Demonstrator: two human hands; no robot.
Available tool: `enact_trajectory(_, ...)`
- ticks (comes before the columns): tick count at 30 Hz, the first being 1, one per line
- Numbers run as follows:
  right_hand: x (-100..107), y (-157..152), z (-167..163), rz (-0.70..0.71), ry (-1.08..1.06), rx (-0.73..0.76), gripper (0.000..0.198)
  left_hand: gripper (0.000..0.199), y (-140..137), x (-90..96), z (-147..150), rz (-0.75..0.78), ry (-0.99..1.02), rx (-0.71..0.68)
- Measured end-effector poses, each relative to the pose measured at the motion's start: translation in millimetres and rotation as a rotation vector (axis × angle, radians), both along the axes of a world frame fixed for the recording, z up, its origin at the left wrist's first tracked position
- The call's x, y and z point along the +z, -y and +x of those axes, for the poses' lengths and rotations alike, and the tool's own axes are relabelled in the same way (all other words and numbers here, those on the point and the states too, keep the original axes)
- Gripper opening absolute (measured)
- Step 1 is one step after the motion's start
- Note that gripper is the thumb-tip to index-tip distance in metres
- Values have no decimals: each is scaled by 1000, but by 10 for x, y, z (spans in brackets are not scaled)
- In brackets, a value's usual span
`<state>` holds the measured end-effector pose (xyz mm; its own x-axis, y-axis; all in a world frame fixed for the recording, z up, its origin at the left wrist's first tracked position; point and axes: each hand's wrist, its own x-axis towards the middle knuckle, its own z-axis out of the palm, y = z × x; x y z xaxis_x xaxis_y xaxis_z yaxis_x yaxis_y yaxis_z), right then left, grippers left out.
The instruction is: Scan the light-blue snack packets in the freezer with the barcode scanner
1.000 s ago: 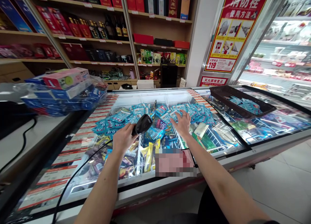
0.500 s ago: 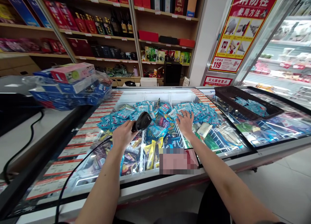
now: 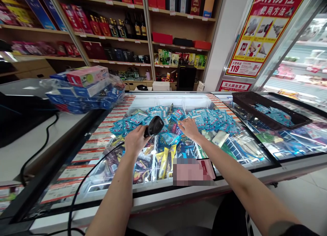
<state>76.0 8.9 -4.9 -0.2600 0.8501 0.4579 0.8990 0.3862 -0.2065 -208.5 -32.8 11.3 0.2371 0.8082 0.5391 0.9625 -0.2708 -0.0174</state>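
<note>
My left hand [image 3: 135, 139] is closed around the handle of a black barcode scanner [image 3: 155, 126], whose head tilts to the right. A black cable trails from it down to the left. My right hand [image 3: 191, 128] hovers low over the middle of the freezer, fingers stretched out at the inner edge of a pile of blue packets [image 3: 217, 120]; I see nothing held in it. Another heap of blue packets [image 3: 129, 121] spreads beyond my left hand. Both piles lie on the glass top of a chest freezer, with bagged and wrapped goods visible below.
A dark brown plastic basket [image 3: 301, 119] with more blue packets sits on the glass at the right. A blurred-out phone-like object [image 3: 209, 169] lies at the front edge. Blue boxes in clear plastic [image 3: 89, 92] stand at the left. Shelves with bottles and boxes line the back.
My right hand has moved left off the right-hand pile toward the middle. My left hand still holds the scanner. The whole view has shifted slightly.
</note>
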Motion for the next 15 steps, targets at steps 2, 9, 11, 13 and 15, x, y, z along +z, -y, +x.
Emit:
enact_trajectory(2, 5, -110, -160, -89, -66, -71, 41, 34, -1, 6, -2, -5, 6, 3)
enact_trajectory(9, 42, -301, -565, -383, -268, -271, 42, 33, 11, 12, 1, -10, -1, 33)
enact_trajectory(11, 53, -322, -593, -421, -307, -298, 33, 32, 10, 6, 2, 0, -5, 30)
enact_trajectory(13, 59, -335, -586, -450, -351, -314, 25, 32, 7, -1, 1, 8, -9, 21)
enact_trajectory(15, 59, -334, -556, -471, -403, -323, 18, 32, 4, -5, -3, 12, -12, 10)
